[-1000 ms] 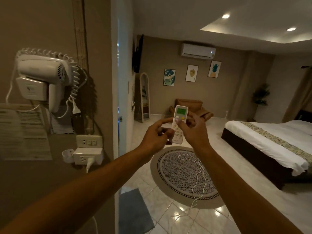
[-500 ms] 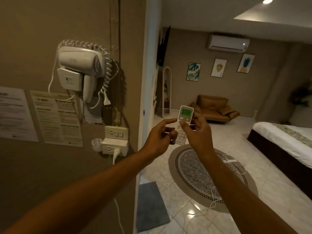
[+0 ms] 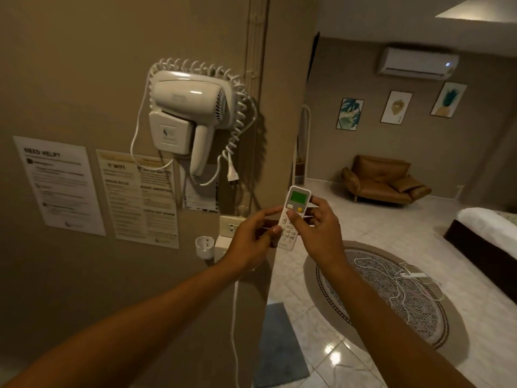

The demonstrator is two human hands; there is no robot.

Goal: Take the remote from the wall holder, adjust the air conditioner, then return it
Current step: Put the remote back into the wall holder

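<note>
A white remote [image 3: 294, 214] with a lit green screen and an orange button stands upright between both hands. My left hand [image 3: 251, 242] pinches its lower left edge. My right hand [image 3: 316, 231] grips its right side, thumb resting on the buttons just under the screen. The white air conditioner [image 3: 416, 63] hangs high on the far wall, a small blue light showing at its right end. A small white cup-shaped holder [image 3: 204, 247] is fixed to the near wall, left of my left hand, with nothing in it.
A wall-mounted hair dryer [image 3: 190, 113] with a coiled cord hangs above power sockets [image 3: 230, 225]. Printed notices [image 3: 58, 184] cover the wall to the left. On the floor lie a round rug [image 3: 391, 298] with a white cable, and a grey mat [image 3: 279, 348]. A brown armchair [image 3: 383, 179] and a bed [image 3: 486, 233] stand beyond.
My view has swung left toward the near wall, so the hair dryer and notices sit more central. Both hands keep the remote, held closer to the sockets and holder.
</note>
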